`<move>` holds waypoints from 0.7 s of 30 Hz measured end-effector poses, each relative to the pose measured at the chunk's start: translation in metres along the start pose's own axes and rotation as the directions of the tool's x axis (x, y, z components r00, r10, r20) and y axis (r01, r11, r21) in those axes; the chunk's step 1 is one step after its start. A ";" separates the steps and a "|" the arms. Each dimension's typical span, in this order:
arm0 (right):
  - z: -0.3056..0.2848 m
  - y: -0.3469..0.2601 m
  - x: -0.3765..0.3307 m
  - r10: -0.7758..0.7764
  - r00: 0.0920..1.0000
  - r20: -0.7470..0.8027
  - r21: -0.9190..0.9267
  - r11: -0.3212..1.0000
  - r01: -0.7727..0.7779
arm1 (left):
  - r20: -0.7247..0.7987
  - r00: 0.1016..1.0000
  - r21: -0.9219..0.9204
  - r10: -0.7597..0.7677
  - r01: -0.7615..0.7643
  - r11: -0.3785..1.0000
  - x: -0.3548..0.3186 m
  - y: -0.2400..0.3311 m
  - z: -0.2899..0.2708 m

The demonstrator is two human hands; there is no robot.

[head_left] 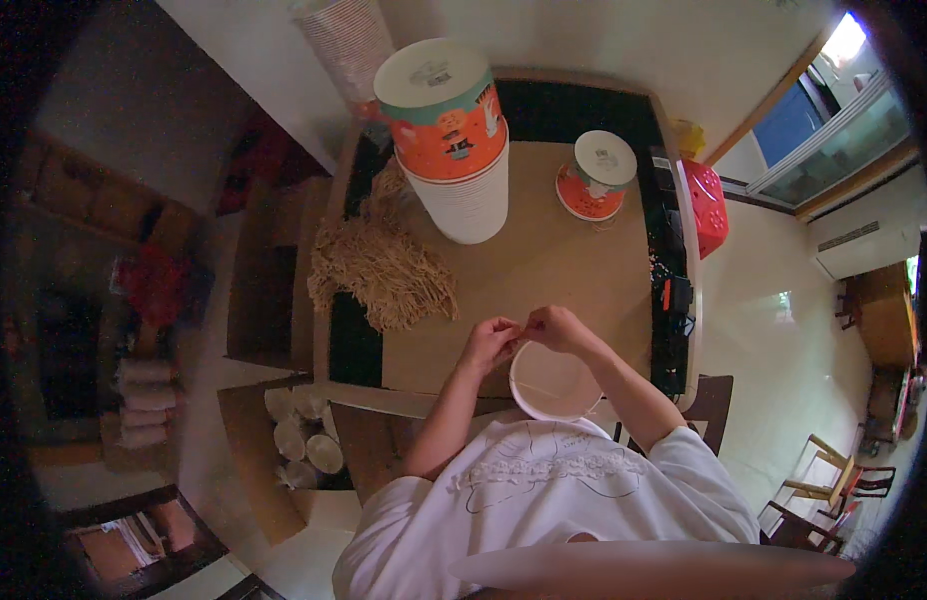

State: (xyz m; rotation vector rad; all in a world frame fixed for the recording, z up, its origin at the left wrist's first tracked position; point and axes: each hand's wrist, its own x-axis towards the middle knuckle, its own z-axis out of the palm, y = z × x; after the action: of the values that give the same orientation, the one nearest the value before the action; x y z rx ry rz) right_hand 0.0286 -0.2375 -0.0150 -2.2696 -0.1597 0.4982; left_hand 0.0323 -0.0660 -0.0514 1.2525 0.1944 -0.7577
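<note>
A white paper tub tilts against the near edge of the table, its mouth turned up toward me. A thin pale cord runs across its opening. At the tub's far rim my left hand and my right hand meet, fingertips pinched together. What they pinch is too small to make out. Left of my hands lies a loose bundle of tan twine cords. Beyond it stands a tall upside-down stack of paper tubs, the top one orange and green.
A smaller upside-down stack of paper tubs stands far right on the cardboard-covered table. Another tall stack of tubs rises behind. Left below is a carton of tubs. A red plastic stool stands beyond the right edge.
</note>
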 end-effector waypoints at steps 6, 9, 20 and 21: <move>-0.003 -0.006 -0.002 0.011 1.000 -0.020 0.006 1.000 -0.011 | 0.016 0.996 -0.153 -0.088 0.090 0.984 -0.005 0.008 -0.001; -0.005 -0.009 -0.003 0.067 0.998 0.011 0.001 0.998 -0.067 | 0.001 0.991 -0.136 -0.132 0.131 0.982 -0.007 0.012 0.000; -0.002 -0.004 0.002 -0.043 0.999 0.012 -0.003 0.999 0.043 | -0.018 0.995 -0.104 -0.097 0.095 0.990 -0.009 0.010 -0.004; -0.001 -0.002 0.003 -0.050 0.999 0.010 0.012 0.999 0.050 | -0.039 0.995 -0.074 -0.088 0.085 0.994 -0.010 0.010 -0.004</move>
State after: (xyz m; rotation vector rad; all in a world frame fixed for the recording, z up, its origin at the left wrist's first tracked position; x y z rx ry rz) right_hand 0.0316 -0.2360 -0.0133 -2.2462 -0.2172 0.4834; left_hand 0.0318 -0.0569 -0.0396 1.1982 0.3095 -0.7924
